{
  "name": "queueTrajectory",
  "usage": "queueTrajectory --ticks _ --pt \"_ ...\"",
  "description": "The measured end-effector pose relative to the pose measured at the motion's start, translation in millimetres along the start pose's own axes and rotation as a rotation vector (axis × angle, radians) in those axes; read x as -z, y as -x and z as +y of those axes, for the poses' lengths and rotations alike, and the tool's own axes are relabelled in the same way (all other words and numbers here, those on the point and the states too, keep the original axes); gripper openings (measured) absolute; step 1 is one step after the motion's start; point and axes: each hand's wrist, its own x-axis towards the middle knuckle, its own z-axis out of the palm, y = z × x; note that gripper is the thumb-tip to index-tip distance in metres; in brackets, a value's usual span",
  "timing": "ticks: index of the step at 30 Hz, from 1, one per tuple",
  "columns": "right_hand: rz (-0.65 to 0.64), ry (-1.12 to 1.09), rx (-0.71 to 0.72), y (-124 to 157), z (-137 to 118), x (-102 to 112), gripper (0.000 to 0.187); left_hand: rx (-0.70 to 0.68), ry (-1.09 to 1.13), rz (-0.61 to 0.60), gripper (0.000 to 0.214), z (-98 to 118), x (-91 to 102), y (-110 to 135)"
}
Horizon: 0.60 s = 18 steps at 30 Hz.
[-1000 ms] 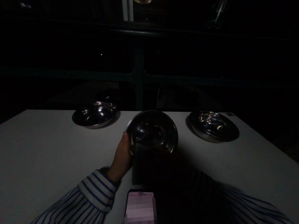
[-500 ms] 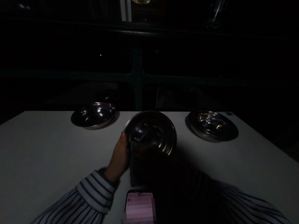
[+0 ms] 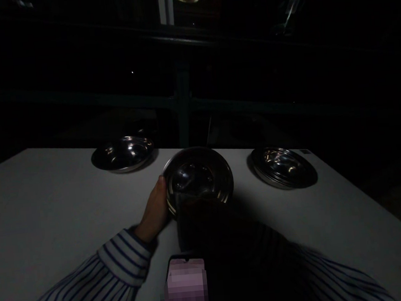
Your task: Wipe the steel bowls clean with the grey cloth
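Head view: left hand (image 3: 154, 212) clasps bowl (image 3: 199, 176) rim.

Pale bench (image 3: 51, 205), dimly lit: left hand (image 3: 155, 213) held centre bowl (image 3: 199, 176) by rim; left bowl (image 3: 123, 153) and right bowl (image 3: 282, 166) stood apart

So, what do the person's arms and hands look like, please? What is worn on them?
Both arms are in long shirt sleeves, light with thin dark blue stripes. The left sleeve ends in a striped cuff at the wrist. The left hand is bare, with no glove. The right sleeve is much dimmer, and the right hand is lost in dark shadow.
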Motion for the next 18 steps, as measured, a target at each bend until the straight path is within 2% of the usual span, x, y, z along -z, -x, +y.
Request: queueTrajectory --ticks 4,11,18 --pt "0.031 0.03 0.002 12.1 6.8 6.7 0.032 0.015 0.034 0.018 0.066 -3.3 -0.5 -2.2" --pt "0.068 0.039 0.039 -1.7 -0.7 -0.1 0.032 -0.015 0.065 -0.023 0.062 -11.7 -0.1 -2.0" --pt "0.091 0.048 0.027 5.8 6.3 3.4 0.032 0.008 0.032 -0.004 0.064 -10.6 -0.9 -3.2"
